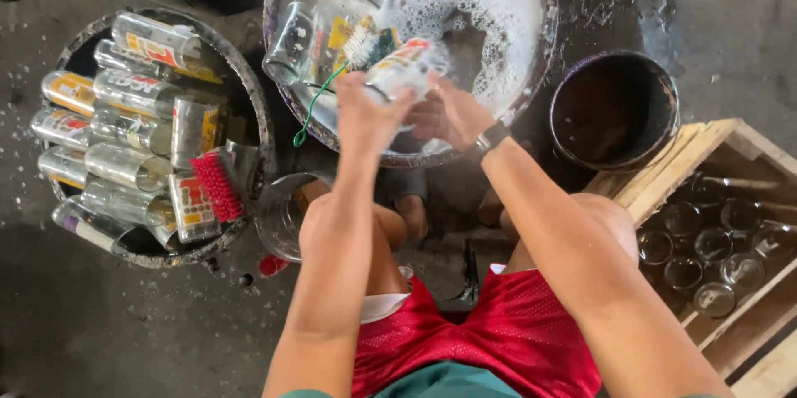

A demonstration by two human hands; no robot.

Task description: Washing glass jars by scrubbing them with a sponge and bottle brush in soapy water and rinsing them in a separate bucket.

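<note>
Over a soapy wash basin, my left hand and right hand both clasp a labelled glass, held tilted just above the suds, a bottle brush beside it. A tub of washed glasses stands at left, a wooden crate of glasses at right.

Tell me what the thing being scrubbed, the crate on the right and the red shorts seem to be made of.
The labelled tumbler, gripped by both the left hand and the right hand, looks like clear glass: see-through and shiny. The crate looks like bare, unpainted wood with visible slats. The red shorts look like perforated mesh fabric, probably synthetic.
</note>
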